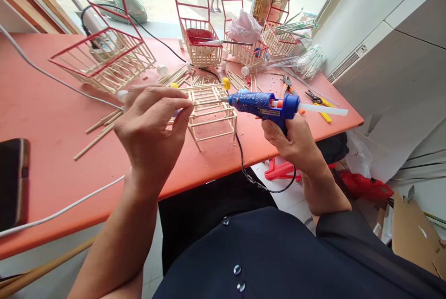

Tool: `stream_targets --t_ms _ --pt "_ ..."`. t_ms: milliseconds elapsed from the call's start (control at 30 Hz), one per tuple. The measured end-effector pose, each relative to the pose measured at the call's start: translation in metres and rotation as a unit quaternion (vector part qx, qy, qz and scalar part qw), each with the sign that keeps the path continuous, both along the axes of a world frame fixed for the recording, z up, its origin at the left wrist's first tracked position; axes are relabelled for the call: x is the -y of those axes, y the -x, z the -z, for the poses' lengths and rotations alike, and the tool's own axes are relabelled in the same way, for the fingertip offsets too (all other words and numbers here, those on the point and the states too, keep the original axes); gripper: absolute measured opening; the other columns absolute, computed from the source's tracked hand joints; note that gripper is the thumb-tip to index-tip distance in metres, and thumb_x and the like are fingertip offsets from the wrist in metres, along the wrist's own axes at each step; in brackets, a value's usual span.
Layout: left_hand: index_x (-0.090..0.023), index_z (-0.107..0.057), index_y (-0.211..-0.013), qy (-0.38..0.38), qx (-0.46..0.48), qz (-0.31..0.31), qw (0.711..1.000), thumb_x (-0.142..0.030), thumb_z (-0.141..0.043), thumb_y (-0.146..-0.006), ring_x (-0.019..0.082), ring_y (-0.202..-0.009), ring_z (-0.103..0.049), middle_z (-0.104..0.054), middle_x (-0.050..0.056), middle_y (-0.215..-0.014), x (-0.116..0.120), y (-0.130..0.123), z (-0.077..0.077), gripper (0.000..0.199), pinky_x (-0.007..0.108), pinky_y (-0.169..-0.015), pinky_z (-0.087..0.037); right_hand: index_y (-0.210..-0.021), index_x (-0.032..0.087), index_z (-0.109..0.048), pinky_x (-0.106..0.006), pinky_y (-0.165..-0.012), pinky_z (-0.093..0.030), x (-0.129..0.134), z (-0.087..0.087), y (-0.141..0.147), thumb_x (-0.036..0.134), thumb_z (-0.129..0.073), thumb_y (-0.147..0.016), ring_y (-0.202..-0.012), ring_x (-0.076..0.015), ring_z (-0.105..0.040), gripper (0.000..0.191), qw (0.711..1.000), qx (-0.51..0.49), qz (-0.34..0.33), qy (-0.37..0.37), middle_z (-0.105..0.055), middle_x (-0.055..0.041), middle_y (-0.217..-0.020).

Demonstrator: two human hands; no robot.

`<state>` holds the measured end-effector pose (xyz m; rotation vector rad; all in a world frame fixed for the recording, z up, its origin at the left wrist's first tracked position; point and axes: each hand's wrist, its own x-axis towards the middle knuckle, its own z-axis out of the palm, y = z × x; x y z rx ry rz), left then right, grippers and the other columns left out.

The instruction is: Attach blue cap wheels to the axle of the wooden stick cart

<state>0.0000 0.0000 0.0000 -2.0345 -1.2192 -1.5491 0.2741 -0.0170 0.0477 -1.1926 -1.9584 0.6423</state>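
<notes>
My left hand (155, 125) pinches the end of a thin wooden stick (210, 101), held level above the table. A blue glue gun (258, 105) is gripped in my right hand (296, 143), its nozzle at the stick's far end. Strings of dried glue cover the gun's barrel, and a white glue stick (324, 109) sticks out of its back. Behind and below the held stick stands a small wooden stick frame (212, 122) with yellow wheels (226, 83). Part of that frame is hidden behind my left hand.
Miniature wooden carts with red rims (104, 60) stand along the back. Loose sticks (99, 135) lie at left. Pliers (286, 85), yellow-handled cutters (318, 104) and bundled glue sticks (310, 62) lie at right. A phone (14, 183) is far left; the black cord (240, 150) hangs over the edge.
</notes>
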Motion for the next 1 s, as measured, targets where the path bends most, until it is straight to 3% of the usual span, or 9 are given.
stream_targets --t_ms 600,833,1000 --pt "-0.023 -0.074 -0.095 0.001 0.002 -0.001 1.000 -0.014 -0.078 -0.094 0.020 -0.098 -0.078 -0.082 0.001 -0.101 -0.0008 0.0007 0.0018 0.010 0.040 -0.096 -0.060 -0.074 0.022 -0.052 -0.030 -0.058 -0.030 0.0012 -0.0006 0.0019 0.071 -0.062 -0.098 -0.062 -0.0113 -0.040 0.056 1.000 0.009 -0.002 -0.007 -0.046 0.0032 -0.061" --pt "-0.024 -0.074 -0.096 0.007 0.004 0.000 1.000 -0.015 -0.077 -0.094 0.019 -0.098 -0.078 -0.081 0.000 -0.102 -0.0003 0.0001 0.0016 0.009 0.040 -0.097 -0.059 -0.079 0.022 -0.053 -0.030 -0.059 -0.033 0.0027 -0.0010 0.0009 0.067 -0.057 -0.103 -0.062 -0.0115 -0.038 0.051 0.998 0.042 -0.007 -0.043 -0.046 0.0030 -0.064" --pt "-0.025 -0.074 -0.097 0.009 0.007 0.000 1.000 -0.014 -0.076 -0.094 0.019 -0.098 -0.078 -0.081 -0.002 -0.102 -0.0002 0.0000 0.0017 0.011 0.040 -0.098 -0.059 -0.085 0.021 -0.062 -0.030 -0.063 -0.039 0.0025 -0.0017 -0.0001 0.062 -0.057 -0.104 -0.064 -0.0141 -0.043 0.046 0.997 0.042 -0.027 -0.056 -0.044 0.0027 -0.063"
